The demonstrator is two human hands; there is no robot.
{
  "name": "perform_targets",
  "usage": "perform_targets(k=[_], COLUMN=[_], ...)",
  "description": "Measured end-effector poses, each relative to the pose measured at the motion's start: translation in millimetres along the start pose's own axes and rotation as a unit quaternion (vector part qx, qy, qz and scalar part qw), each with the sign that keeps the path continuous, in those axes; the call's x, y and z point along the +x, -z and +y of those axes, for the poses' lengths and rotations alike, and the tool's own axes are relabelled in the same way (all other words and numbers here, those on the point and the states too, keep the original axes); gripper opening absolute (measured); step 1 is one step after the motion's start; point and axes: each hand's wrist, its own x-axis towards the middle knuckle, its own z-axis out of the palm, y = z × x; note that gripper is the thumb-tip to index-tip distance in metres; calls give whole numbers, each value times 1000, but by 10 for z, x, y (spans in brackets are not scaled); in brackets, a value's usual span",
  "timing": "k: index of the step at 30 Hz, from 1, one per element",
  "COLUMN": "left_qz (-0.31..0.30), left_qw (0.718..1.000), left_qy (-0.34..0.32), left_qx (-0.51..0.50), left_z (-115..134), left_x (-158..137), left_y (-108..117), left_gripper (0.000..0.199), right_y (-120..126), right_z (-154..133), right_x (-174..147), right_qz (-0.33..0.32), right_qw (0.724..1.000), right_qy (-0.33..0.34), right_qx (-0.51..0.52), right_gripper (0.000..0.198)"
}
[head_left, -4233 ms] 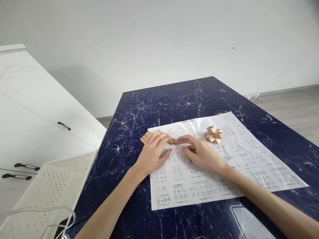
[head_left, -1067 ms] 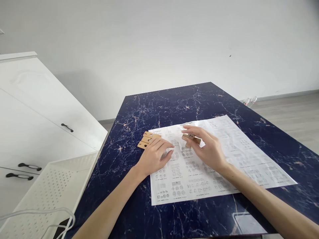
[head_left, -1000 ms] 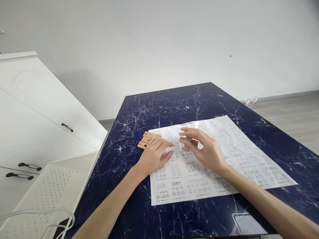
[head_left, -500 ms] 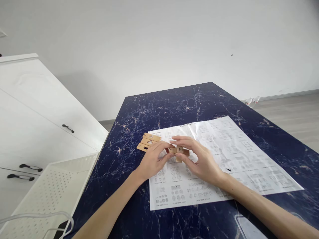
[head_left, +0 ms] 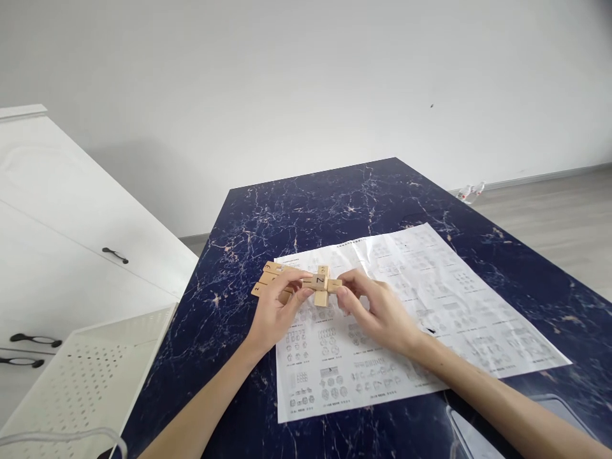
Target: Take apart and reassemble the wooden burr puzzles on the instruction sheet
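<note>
A cross-shaped wooden burr puzzle (head_left: 321,298) with numbers written on its pieces is held above the printed sheet. My left hand (head_left: 280,309) pinches its left arm between thumb and fingers. On the other side, my right hand (head_left: 375,306) grips the right arm with thumb and bent index finger. Flat notched wooden pieces (head_left: 262,285), marked with numbers, lie side by side left of the puzzle, partly covered by my left hand. Under both hands spreads a creased white instruction sheet (head_left: 406,357) with rows of small diagrams.
The dark blue marbled table (head_left: 306,210) reaches toward a pale wall. At its left stand a white cabinet (head_left: 95,217) and a perforated cream shelf (head_left: 95,363) with a white cable. A flat light-coloured device (head_left: 488,427) lies at the front right, partly under my right arm.
The puzzle has shifted left in the view and its cross shape shows more fully. My right hand has moved from over its middle to its right arm. The camera has turned slightly.
</note>
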Motion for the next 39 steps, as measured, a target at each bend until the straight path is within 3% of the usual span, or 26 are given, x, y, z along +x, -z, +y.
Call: perform_targets(k=[5, 11, 15, 18, 21, 27, 34, 39], left_qz=[24, 25, -44, -109, -132, -111, -123, -130], left_qw=[996, 997, 998, 993, 989, 993, 990, 991], left_qy=[65, 66, 34, 30, 39, 42, 11, -1], left_qx=[-53, -36, -30, -46, -62, -23, -72, -40], left_z=[29, 101, 146, 142, 116, 100, 167, 182], left_x=[4, -2, -39, -78, -105, -107, -81, -83], left_y=[-23, -32, -12, -25, -58, -83, -82, -81], left_gripper=[32, 30, 44, 75, 101, 69, 59, 64], right_y=[25, 29, 51, 43, 19, 2, -1, 10], right_z=[-10, 9, 21, 42, 57, 45, 61, 36], right_x=[56, 84, 88, 81, 69, 72, 43, 33], right_qz=[-112, -124, -144, -177, -207, -231, -117, -123], right_qw=[983, 953, 923, 913, 914, 917, 977, 984], right_qy=[-70, -127, -158, -144, -121, -101, -97, -97], right_qx=[128, 245, 318, 339, 327, 310, 147, 87], right_gripper=[37, 42, 42, 39, 37, 56, 55, 56])
